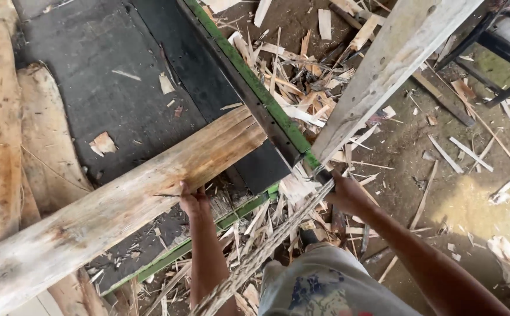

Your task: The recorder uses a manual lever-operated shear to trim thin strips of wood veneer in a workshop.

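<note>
My left hand (193,200) grips the near edge of a thick, weathered plank (108,210) that lies slantwise across a dark machine table (102,52). My right hand (344,193) closes around the lower end of a paler plank (383,64), which rises toward the upper right past the table's green rail (255,88). A rough, fibrous strip of wood (255,257) runs from beside my right hand down toward the bottom left, between my arms.
Splinters and offcuts (301,88) are piled on the dirt floor beside the table. Bark-edged slabs (44,140) lie at the left. A dark metal frame (500,41) stands at the top right. Scattered slivers (459,152) litter the ground at the right.
</note>
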